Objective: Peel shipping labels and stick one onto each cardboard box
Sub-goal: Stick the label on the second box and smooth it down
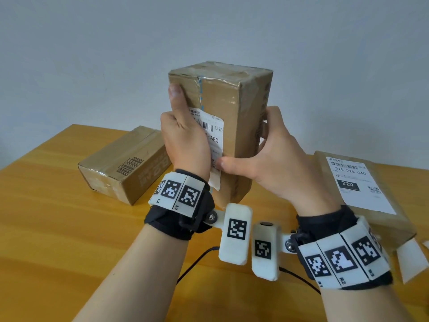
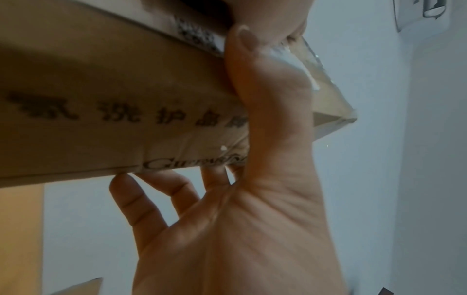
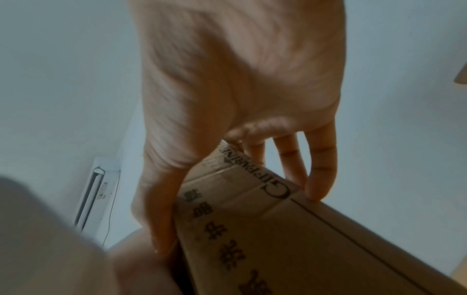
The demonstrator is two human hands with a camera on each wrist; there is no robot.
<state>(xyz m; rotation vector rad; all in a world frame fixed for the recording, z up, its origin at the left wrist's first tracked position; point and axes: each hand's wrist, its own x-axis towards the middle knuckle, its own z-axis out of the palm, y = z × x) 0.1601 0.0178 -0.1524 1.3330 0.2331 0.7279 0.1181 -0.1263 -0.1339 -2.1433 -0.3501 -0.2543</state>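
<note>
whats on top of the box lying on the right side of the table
A white shipping label is stuck flat on the right box, showing a barcode, "220-220-040" and a black "220" block. The box's near end is covered by the right wrist band.

Head view evenly, brightly lit, sharp; wrist views dimmer, soft and blurred, shadowed, with edges visibly warped.

A plain room: bare grey wall, wooden table, wall-mounted air conditioner.

L hand hides label left part; small print unreadable.
</note>
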